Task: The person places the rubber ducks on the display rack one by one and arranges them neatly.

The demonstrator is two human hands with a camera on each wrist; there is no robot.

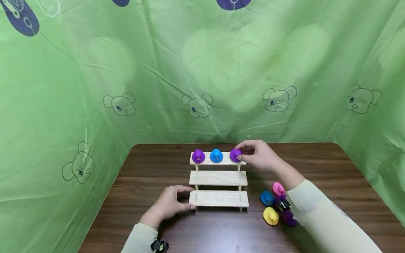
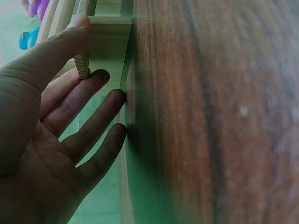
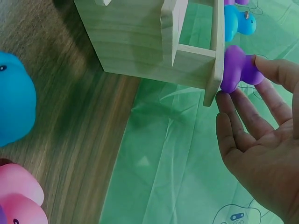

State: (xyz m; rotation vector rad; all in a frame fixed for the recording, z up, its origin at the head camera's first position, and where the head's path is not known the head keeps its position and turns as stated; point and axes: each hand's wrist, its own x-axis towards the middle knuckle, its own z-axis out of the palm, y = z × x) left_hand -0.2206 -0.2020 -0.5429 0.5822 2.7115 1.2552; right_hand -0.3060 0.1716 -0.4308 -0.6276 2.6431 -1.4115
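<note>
A three-tier wooden stand (image 1: 219, 198) rests on the table. On its top tier a purple rubber duck (image 1: 198, 156) sits at the left and a blue rubber duck (image 1: 216, 155) in the middle. At the right end, my right hand (image 1: 261, 155) pinches another purple rubber duck (image 3: 237, 69) between thumb and fingers; its base meets the tier. My left hand (image 1: 169, 203) steadies the lowest tier's left end, thumb at the front corner and index finger at the back. In the left wrist view, the left hand's (image 2: 60, 116) other fingers are spread beside the stand.
Right of the stand lie loose ducks: a blue one (image 1: 267, 198), a yellow one (image 1: 270, 216), a pink one (image 1: 278, 189) and purple ones (image 1: 289, 218), partly hidden by the right sleeve. Green printed cloth (image 1: 198, 64) surrounds the brown wooden table (image 1: 148, 157) at the back and sides.
</note>
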